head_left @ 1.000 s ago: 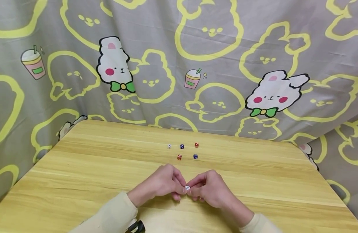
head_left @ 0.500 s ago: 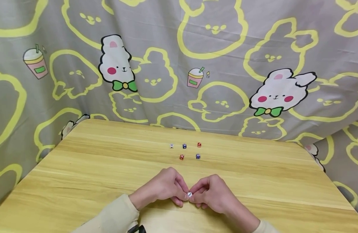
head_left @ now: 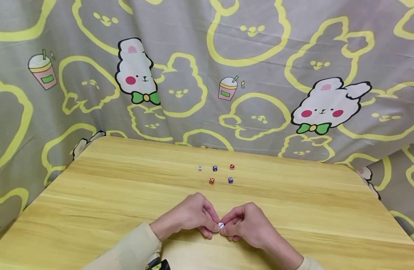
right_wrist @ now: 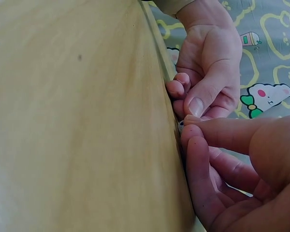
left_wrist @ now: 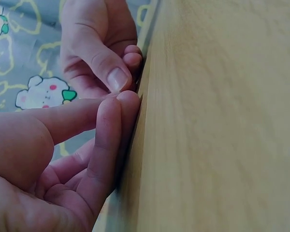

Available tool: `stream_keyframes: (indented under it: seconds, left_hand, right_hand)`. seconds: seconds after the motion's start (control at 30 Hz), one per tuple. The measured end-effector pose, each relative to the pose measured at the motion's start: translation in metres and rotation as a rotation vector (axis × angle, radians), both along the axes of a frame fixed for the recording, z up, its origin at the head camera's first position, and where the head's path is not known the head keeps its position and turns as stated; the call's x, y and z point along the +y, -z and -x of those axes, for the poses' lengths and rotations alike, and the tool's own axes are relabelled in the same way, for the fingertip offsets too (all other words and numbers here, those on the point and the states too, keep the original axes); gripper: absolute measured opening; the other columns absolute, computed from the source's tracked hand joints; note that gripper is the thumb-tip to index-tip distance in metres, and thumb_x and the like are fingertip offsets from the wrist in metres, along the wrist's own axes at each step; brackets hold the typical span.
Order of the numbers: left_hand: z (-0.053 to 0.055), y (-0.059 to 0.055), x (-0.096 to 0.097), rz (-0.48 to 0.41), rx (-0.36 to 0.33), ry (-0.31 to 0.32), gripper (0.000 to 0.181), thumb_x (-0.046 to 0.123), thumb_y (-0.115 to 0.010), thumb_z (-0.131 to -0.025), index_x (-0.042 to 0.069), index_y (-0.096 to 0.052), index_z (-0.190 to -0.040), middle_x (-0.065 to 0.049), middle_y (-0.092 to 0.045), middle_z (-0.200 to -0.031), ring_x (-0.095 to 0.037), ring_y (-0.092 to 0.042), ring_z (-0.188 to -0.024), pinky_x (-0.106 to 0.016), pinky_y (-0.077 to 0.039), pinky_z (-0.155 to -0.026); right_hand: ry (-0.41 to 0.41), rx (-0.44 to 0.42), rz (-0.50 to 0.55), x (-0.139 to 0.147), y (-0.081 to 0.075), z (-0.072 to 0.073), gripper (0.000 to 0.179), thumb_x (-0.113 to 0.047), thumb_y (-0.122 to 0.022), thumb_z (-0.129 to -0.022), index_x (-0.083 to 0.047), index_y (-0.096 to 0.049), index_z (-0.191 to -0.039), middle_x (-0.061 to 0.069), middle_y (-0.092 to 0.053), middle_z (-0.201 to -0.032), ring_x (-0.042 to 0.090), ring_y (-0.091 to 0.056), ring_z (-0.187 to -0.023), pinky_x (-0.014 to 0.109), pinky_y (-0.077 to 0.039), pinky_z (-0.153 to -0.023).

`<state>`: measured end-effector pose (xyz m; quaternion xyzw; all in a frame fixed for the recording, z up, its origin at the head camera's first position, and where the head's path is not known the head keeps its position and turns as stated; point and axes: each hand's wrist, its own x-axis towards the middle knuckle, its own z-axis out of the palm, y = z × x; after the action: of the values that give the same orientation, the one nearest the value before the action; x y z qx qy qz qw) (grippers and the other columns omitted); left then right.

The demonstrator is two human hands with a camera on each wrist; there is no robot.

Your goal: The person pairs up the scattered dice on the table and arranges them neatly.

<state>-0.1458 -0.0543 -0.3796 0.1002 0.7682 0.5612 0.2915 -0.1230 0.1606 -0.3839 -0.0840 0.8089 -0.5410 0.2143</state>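
Between our two hands, low and just right of the middle in the head view, we have a white die (head_left: pixel 221 225) with dark pips. Our left hand (head_left: pixel 195 215) comes to it from about 9 o'clock, thumb and forefinger drawn nearly together, their tips pinching the die. Our right hand (head_left: pixel 248 223) meets it from 3 o'clock in the same way, thumb and forefinger closed down to the die's width. The remaining fingers of both hands are bent in underneath. In both wrist views our fingertips meet and hide most of the die; whether it touches the worktop (head_left: pixel 126 195), we cannot tell.

Well apart from our hands, five more dice lie in two rows around 12 o'clock. In the nearer row we see a red die with white pips (head_left: pixel 211 181) just left of 12, and a blue die (head_left: pixel 230 180) just right of it. In the farther row, a second white die (head_left: pixel 200 168) sits toward 11, a second blue die (head_left: pixel 215 168) near 12, and a second red die (head_left: pixel 232 167) a little past 12.

Behind the worktop we see a grey curtain (head_left: pixel 190 32) printed with yellow outlines, rabbits and cups. Pale sleeves (head_left: pixel 129 247) cover our forearms.
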Motion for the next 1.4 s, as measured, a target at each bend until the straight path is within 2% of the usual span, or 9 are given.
stream_keyframes:
  seconds: [0.4, 1.4]
  left_hand:
    - [0.0024, 0.0015, -0.0009, -0.042, -0.026, 0.014, 0.011, -0.004, -0.085, -0.083, -0.001, -0.076, -0.088, -0.015, -0.078, -0.074, -0.013, -0.072, -0.056, -0.028, -0.063, -0.058]
    - [0.0036, 0.0022, -0.0005, -0.035, -0.027, 0.037, 0.010, -0.003, -0.084, -0.083, -0.001, -0.075, -0.088, -0.014, -0.078, -0.073, -0.013, -0.072, -0.056, -0.027, -0.063, -0.058]
  right_hand:
    - [0.004, -0.006, 0.024, 0.0006, 0.0000, 0.0004, 0.016, -0.004, -0.087, -0.084, 0.002, -0.080, -0.097, 0.008, -0.078, -0.079, 0.014, -0.071, -0.063, 0.030, -0.063, -0.061]
    - [0.005, -0.008, 0.030, 0.0012, 0.0000, 0.0007, 0.018, -0.004, -0.088, -0.083, 0.002, -0.080, -0.098, 0.008, -0.078, -0.079, 0.013, -0.070, -0.061, 0.029, -0.062, -0.060]
